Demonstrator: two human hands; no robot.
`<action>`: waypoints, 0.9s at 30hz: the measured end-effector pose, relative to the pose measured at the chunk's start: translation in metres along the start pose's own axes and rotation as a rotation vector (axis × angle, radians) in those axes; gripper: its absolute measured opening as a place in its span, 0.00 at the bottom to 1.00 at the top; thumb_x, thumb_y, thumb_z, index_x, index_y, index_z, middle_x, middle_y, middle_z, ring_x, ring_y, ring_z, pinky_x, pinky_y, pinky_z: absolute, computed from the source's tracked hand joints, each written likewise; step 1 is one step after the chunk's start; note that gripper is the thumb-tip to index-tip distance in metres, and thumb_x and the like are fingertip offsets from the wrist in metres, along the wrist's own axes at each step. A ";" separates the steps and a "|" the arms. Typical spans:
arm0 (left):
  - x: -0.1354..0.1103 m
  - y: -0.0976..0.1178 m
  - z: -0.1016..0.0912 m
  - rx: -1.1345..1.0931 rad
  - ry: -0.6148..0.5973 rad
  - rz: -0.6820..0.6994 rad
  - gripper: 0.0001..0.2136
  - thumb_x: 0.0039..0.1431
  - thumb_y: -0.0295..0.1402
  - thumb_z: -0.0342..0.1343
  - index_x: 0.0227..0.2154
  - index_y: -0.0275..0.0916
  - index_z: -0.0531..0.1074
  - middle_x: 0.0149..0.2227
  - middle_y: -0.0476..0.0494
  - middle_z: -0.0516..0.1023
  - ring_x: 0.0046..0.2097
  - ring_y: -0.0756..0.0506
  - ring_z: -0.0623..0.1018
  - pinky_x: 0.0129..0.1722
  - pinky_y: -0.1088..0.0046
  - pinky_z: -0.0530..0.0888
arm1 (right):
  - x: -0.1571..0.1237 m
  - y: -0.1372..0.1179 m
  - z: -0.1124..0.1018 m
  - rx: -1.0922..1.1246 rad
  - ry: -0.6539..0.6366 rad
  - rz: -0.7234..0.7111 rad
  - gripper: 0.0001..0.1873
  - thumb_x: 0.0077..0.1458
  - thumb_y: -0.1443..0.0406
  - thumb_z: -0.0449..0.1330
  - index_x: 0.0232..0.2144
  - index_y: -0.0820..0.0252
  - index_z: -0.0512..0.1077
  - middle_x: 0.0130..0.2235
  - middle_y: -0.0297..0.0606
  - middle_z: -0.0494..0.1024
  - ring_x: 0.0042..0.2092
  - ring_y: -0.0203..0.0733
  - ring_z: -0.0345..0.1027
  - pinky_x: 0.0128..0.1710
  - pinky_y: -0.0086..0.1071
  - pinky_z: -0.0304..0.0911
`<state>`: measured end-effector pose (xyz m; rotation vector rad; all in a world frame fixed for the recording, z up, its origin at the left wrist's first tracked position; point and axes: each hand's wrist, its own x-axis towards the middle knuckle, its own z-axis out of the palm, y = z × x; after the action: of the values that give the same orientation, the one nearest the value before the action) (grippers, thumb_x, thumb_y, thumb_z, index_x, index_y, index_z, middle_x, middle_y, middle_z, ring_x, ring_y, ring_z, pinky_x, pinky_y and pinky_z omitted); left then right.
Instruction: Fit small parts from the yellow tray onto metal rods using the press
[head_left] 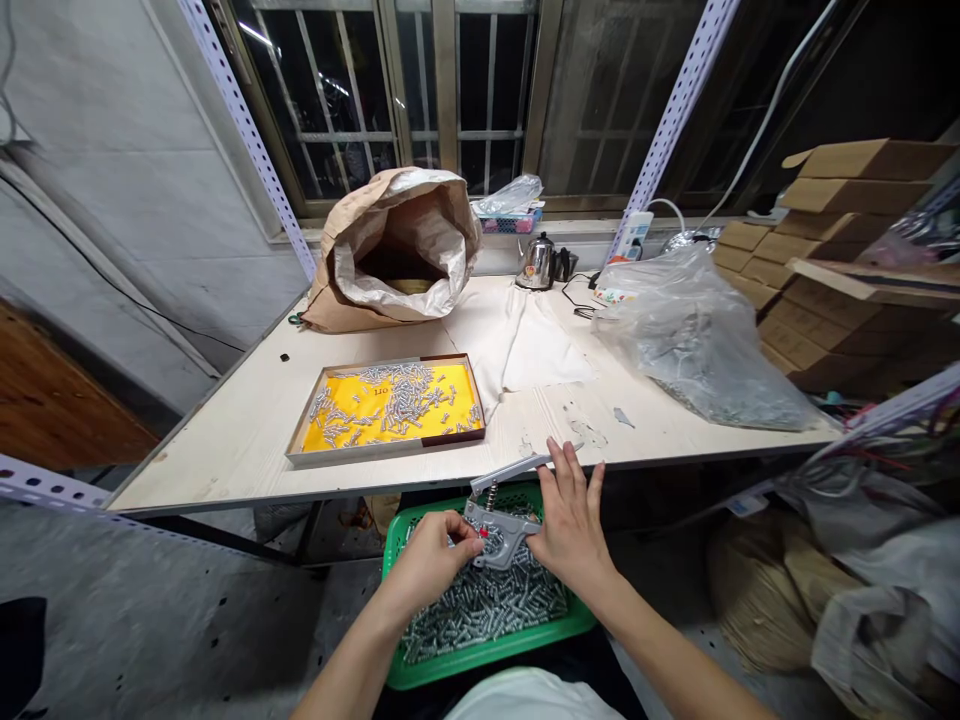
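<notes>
A grey metal hand press tool (501, 520) sits at the table's front edge, above a green basket (427, 672) full of small metal parts on my lap. My left hand (431, 558) is pinched shut at the tool's jaw, on something small I cannot make out. My right hand (571, 518) rests on the tool, fingers stretched over its long lever (517, 466). On the table stands a shallow tray with a yellow bottom (390, 408) holding several small metal screws.
A big open brown paper sack (397, 250) stands at the back of the table. A clear plastic bag of metal parts (697, 345) lies at the right, a kettle (538, 263) behind. Cardboard boxes (840, 250) are stacked far right. Bags lie on the floor at right.
</notes>
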<state>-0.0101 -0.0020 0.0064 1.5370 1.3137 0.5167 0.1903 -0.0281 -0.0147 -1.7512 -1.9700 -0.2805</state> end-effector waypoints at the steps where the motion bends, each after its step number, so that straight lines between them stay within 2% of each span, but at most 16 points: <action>1: 0.000 0.001 0.000 0.008 -0.007 -0.002 0.08 0.47 0.36 0.59 0.21 0.36 0.73 0.23 0.47 0.74 0.29 0.45 0.68 0.30 0.73 0.59 | 0.000 0.000 0.000 0.002 0.004 0.000 0.33 0.37 0.72 0.55 0.51 0.68 0.60 0.66 0.55 0.47 0.68 0.56 0.32 0.62 0.63 0.26; 11: -0.008 0.019 -0.005 0.074 -0.095 0.030 0.06 0.48 0.34 0.57 0.23 0.37 0.71 0.28 0.47 0.75 0.35 0.44 0.72 0.36 0.73 0.64 | 0.001 -0.001 -0.004 0.029 -0.005 0.005 0.33 0.37 0.73 0.53 0.51 0.70 0.60 0.66 0.56 0.47 0.68 0.55 0.31 0.63 0.63 0.25; 21: -0.013 0.022 -0.004 0.036 -0.127 0.095 0.02 0.46 0.29 0.55 0.21 0.37 0.69 0.28 0.48 0.74 0.33 0.46 0.71 0.35 0.73 0.63 | 0.001 -0.004 -0.012 0.058 -0.011 -0.002 0.35 0.34 0.74 0.52 0.50 0.68 0.60 0.66 0.54 0.47 0.68 0.56 0.34 0.63 0.63 0.26; 24: -0.015 0.022 -0.005 -0.037 -0.130 0.069 0.04 0.46 0.30 0.56 0.21 0.37 0.69 0.26 0.48 0.73 0.32 0.47 0.70 0.34 0.74 0.62 | 0.003 -0.005 -0.014 0.047 0.033 -0.012 0.30 0.38 0.74 0.52 0.49 0.67 0.61 0.64 0.53 0.52 0.67 0.57 0.39 0.62 0.63 0.27; 27: -0.016 0.021 -0.007 -0.129 -0.144 0.027 0.06 0.46 0.32 0.59 0.21 0.36 0.70 0.25 0.48 0.73 0.31 0.47 0.69 0.33 0.74 0.62 | 0.006 -0.004 -0.015 0.066 0.105 -0.050 0.21 0.46 0.71 0.53 0.45 0.63 0.63 0.58 0.50 0.64 0.63 0.56 0.50 0.62 0.63 0.33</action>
<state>-0.0112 -0.0119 0.0322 1.4593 1.1294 0.4884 0.1898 -0.0302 0.0020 -1.6154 -1.9282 -0.3141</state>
